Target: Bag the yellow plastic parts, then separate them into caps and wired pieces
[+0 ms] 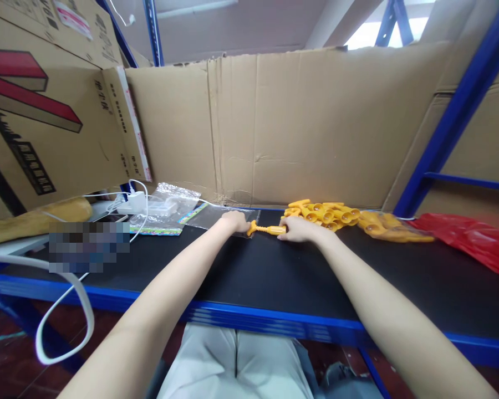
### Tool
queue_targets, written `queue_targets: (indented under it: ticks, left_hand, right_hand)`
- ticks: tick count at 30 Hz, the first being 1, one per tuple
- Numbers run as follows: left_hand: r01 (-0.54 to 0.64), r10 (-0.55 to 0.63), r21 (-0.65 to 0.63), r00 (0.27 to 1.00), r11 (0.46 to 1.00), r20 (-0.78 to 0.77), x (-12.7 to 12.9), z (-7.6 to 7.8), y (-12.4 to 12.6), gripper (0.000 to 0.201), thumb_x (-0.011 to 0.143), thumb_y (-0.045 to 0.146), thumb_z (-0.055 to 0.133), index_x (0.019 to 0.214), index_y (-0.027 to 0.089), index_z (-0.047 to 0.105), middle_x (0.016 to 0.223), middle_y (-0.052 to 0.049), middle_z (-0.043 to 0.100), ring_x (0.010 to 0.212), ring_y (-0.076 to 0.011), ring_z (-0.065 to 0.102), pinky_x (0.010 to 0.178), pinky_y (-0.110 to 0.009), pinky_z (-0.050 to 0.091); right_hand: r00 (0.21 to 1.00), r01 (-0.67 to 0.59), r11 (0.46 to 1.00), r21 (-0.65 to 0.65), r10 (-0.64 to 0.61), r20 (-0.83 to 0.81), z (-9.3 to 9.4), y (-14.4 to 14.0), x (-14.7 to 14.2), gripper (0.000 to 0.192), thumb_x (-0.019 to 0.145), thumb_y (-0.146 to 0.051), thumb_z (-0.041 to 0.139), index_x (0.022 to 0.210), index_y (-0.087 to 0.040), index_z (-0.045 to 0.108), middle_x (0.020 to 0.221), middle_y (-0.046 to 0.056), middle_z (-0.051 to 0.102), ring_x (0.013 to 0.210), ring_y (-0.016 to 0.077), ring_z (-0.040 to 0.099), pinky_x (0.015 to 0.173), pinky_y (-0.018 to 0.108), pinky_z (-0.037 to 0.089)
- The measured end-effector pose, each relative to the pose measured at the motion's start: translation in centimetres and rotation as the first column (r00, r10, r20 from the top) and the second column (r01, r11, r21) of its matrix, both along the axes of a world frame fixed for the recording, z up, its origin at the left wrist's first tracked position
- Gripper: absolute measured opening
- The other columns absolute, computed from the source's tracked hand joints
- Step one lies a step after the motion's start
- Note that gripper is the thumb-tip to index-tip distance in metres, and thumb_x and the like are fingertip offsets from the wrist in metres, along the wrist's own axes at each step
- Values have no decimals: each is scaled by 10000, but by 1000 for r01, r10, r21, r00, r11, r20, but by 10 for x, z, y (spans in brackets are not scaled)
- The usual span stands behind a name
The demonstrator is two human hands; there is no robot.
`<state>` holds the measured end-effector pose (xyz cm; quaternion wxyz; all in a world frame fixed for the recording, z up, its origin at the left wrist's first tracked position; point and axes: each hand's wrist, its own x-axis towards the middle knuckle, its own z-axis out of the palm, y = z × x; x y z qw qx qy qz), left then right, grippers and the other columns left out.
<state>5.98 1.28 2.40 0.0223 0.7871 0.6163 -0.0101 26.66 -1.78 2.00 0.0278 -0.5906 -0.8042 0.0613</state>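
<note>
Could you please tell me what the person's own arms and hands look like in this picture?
Both forearms are bare, with no sleeve in view along their visible length. The left hand and right hand wear no gloves, and no watch, ring or bracelet can be made out. Light grey-white trousers show below.

I sit at a black shelf board (249, 271) edged in blue steel. Brown cardboard sheets (299, 127) wall the back and left of the frame. Blue uprights (457, 116) rise on the right; daylight glares at upper right.
</note>
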Motion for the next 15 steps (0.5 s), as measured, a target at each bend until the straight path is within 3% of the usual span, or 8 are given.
queue_targets:
  ticks: [7,12,15]
  left_hand:
    - [-25,25,0,999,1000,41,8,0,-1,620,564,542,686,1020,123,648,1142,-233,597,1104,-397,523,884,-464,422]
    - [-4,0,57,997,998,76,9,3,-8,452,664,490,618,927,125,662,1064,-214,631,1014,-367,579,819,-414,454]
    - [93,-124,161,974,982,192,10,-1,-7,307,769,373,503,793,117,670,954,-178,650,905,-301,619,768,-346,462]
  right_hand:
    - [991,14,992,129,3,-136,3,7,6,250,678,-297,632,887,-160,619,818,57,645,710,168,586,613,246,413]
    - [975,41,983,178,-1,-222,3,10,9,271,676,-317,645,892,-154,626,801,50,638,702,158,577,616,239,413]
    - [955,5,984,178,48,-292,3,5,1,254,682,-311,634,878,-149,626,778,40,632,685,144,563,603,228,403]
